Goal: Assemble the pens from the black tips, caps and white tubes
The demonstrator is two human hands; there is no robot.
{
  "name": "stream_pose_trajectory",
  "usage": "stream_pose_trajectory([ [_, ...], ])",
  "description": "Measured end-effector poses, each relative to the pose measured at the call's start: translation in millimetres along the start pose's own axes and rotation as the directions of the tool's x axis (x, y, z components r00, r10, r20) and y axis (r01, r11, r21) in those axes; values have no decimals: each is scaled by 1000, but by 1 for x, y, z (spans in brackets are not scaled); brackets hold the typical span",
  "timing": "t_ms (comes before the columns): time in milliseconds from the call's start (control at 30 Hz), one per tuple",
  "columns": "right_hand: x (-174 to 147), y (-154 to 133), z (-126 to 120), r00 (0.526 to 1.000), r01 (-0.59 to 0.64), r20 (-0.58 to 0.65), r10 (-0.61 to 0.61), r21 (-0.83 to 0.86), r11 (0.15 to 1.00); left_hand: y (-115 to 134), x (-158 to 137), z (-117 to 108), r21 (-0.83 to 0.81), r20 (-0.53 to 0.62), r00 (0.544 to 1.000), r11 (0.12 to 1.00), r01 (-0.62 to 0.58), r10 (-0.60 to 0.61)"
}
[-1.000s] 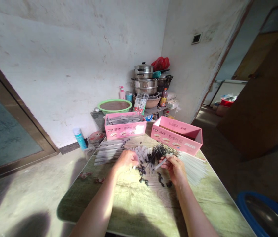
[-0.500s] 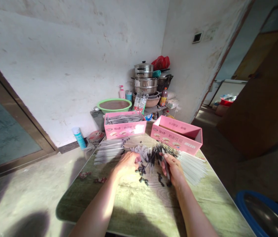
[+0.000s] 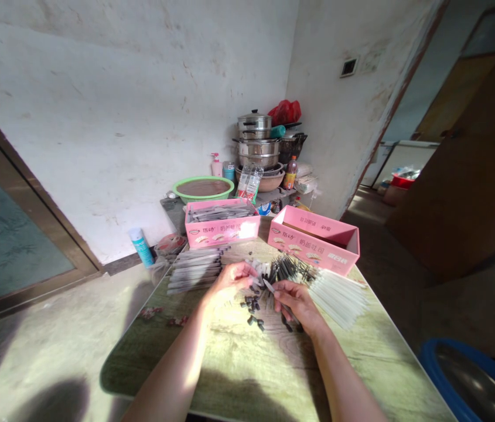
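My right hand [image 3: 297,303] is closed round a slim pen [image 3: 270,286], its pale tip pointing up and left. Close to that tip, the fingers of my left hand [image 3: 232,280] pinch a small whitish piece [image 3: 256,281], partly blurred. Loose black caps [image 3: 251,303] lie on the table below the hands. Behind the fingers are a heap of thin black-tipped rods [image 3: 286,268] and some small white pieces [image 3: 251,265]. White translucent tubes [image 3: 339,298] fan out to the right of my right hand. Grey-white pens [image 3: 197,269] lie in a stack left of my left hand.
On the wood-patterned table [image 3: 225,363], one pink box [image 3: 223,231] holds many grey pens; another pink box [image 3: 315,246] stands to its right. Behind are a green basin [image 3: 203,187] and stacked steel pots [image 3: 258,146]. A blue tub [image 3: 471,375] is at lower right.
My right hand has moved left and tilted the pen toward my left hand. My left hand has risen slightly from the small pieces, a whitish piece now showing in its fingers.
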State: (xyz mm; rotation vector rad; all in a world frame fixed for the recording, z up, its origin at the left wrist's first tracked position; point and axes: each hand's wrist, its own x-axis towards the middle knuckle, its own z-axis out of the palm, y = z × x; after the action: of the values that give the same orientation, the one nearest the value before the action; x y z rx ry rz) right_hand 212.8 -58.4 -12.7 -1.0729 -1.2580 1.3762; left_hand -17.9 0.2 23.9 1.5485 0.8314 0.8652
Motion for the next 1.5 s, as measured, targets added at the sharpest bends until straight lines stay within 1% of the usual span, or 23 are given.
stream_pose_trajectory([
  [167,0,1,0,999,-26,22,26,-27,999,1,2,1,98,-32,998,994,57,-54],
  [300,0,1,1,999,-36,33,38,-52,998,0,2,4,153,-36,994,983,105,-101],
  [433,-1,1,1,998,-48,26,50,-60,997,-7,3,8,121,3,995,988,100,-101],
  [600,-2,2,0,998,-58,32,59,-57,997,-17,6,9,110,13,990,984,138,-141],
  [733,-1,3,0,998,-52,28,54,-55,997,-24,8,8,6,53,996,997,73,-73],
  [833,-1,3,0,999,-44,19,45,-49,998,-25,8,9,-15,73,997,999,32,-31],
  [933,-1,4,-1,999,-31,27,33,-65,997,-26,8,11,-29,80,997,999,23,-21],
  [1067,-1,5,-3,1000,-12,25,15,-90,996,-28,10,13,-78,81,996,996,48,-42],
  [1200,0,5,-2,999,-32,19,35,-102,994,-29,11,14,-64,82,996,997,45,-40],
  [1367,2,3,1,1000,-13,13,14,-96,995,-28,9,18,5,113,993,999,35,-36],
  [1433,2,1,0,1000,-10,-16,9,-80,997,-27,10,13,-2,82,996,999,45,-45],
  [1500,2,-2,-1,996,7,-94,-12,-52,999,-26,11,0,-17,-11,999,999,50,-50],
])
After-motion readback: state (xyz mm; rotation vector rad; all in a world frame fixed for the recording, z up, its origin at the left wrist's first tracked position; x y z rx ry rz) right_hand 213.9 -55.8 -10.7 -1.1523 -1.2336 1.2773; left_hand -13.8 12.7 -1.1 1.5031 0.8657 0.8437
